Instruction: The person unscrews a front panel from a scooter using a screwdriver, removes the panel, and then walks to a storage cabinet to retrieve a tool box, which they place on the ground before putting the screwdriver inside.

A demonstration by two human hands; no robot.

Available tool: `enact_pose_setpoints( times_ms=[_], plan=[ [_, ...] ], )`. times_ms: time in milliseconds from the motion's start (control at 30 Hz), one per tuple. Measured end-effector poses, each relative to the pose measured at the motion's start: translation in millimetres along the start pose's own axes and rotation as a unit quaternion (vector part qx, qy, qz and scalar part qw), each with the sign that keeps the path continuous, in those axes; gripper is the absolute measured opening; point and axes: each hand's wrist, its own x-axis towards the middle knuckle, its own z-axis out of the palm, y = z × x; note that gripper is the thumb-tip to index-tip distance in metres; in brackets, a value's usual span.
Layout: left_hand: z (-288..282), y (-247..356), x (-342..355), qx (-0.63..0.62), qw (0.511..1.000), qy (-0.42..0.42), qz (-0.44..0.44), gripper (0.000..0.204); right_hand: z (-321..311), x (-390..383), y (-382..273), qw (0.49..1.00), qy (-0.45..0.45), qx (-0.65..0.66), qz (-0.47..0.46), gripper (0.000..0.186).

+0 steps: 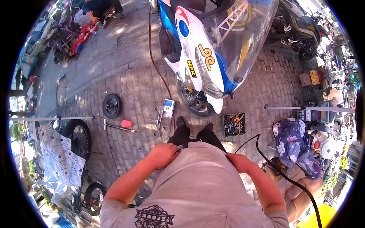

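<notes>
My left hand (165,154) is closed at the left side of my pale shirt (201,167), its fingers curled on the hem at my waist. On the other side, my right hand (238,162) grips the shirt's right edge; some of its fingertips are hidden by the cloth. Ahead of my dark shoes stands a white and blue scooter (205,57) with a clear windshield, its front wheel (195,102) on the bricks. A green crate of tools (233,124) sits to the right of my feet. Left of them lie several metal hand tools (158,118) and a white and blue box (168,108).
A loose wheel (111,105), a hammer (105,124) and a red object (126,123) lie at left. A covered two-wheeler (61,152) stands farther left. At right are a black hose (281,173), purple patterned cloth (291,140) and a person's bare limbs (300,193). A reddish hose (154,57) crosses the paving.
</notes>
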Motion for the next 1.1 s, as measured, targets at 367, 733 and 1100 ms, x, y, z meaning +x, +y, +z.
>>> enact_pose_setpoints(
  times_ms=[367, 733, 1100],
  plan=[
    [-5.8, 7.4, 8.9, 0.005, 0.996, -0.016, 0.084, 0.017, -7.4, -32.3, 6.2, 0.984, 0.008, 0.172, -0.053, 0.03],
    [4.0, -10.4, -20.2, -0.033, 0.996, 0.08, -0.019, 0.014, -43.3, 45.0, -33.3, 0.998, -0.039, 0.035, 0.033, 0.042],
    [0.9, -29.4, -26.6, -0.034, 0.997, 0.068, -0.031, 0.014, -51.1, 78.5, -16.4, 0.985, -0.124, 0.02, -0.122, 0.038]
  ],
)
